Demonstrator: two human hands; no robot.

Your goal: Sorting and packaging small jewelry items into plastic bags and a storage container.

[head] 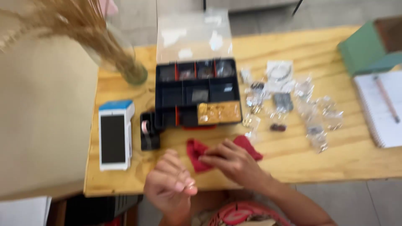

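The picture is blurred, so small details are hard to read. The black organizer box (pixel 197 94) stands open near the middle of the wooden table (pixel 293 46), with its clear lid (pixel 193 35) raised behind it; I take this box as the landmark. Just in front of the box lies a red cloth (pixel 201 157), and the right hand (pixel 232 161) rests on it with the fingers pressing it flat to the table. The left hand (pixel 169 186) is also in front of the box, nearer to the person and at the table edge; its fingers are curled and seem to pinch something small and shiny, but I cannot tell what it is. To the left of the box, touching its front corner, sits a small black tape dispenser (pixel 148 129), and further left lies a white handheld terminal (pixel 114 136) with a dark screen. To the right of the box many small clear bags (pixel 293 104) are spread out. Far right of the box is a spiral notebook (pixel 383 109) with a pen (pixel 387 98) on it.
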